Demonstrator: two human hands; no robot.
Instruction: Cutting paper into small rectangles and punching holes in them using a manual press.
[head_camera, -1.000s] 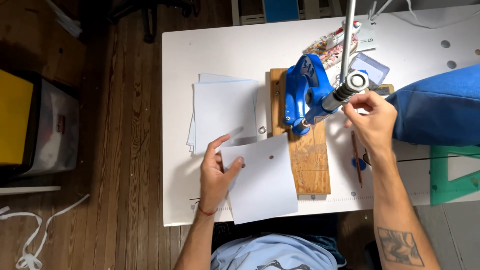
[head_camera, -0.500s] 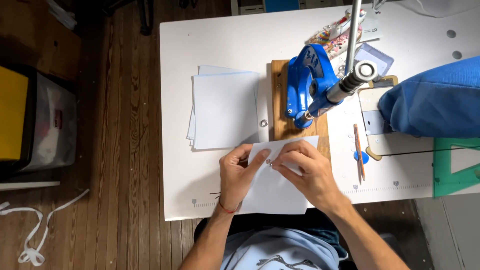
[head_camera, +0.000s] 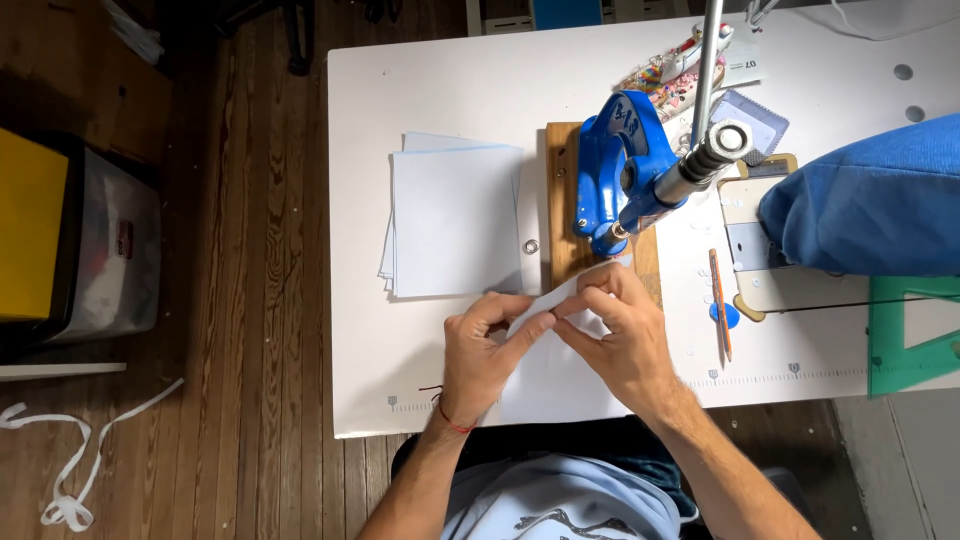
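Observation:
Both my hands hold one pale sheet of paper (head_camera: 548, 375) at the table's near edge, pinching its upper edge between the fingertips. My left hand (head_camera: 485, 350) grips it from the left, my right hand (head_camera: 620, 345) from the right. Just beyond them stands a blue hand press (head_camera: 615, 165) with a long metal lever (head_camera: 705, 70), fixed on a wooden board (head_camera: 562, 200). A stack of similar pale sheets (head_camera: 455, 215) lies left of the press, with a small metal eyelet (head_camera: 531, 246) at its corner.
The white table (head_camera: 450, 80) carries a blue fabric bundle (head_camera: 870, 200) at the right, an orange pencil (head_camera: 720, 300), a green set square (head_camera: 905, 340) and a pile of small colourful items (head_camera: 675, 75) at the back. A clear storage bin (head_camera: 90, 250) stands on the wooden floor to the left.
My right hand left the press lever and came down to the sheet. Both hands now pinch the sheet's top edge, which has lifted off the table.

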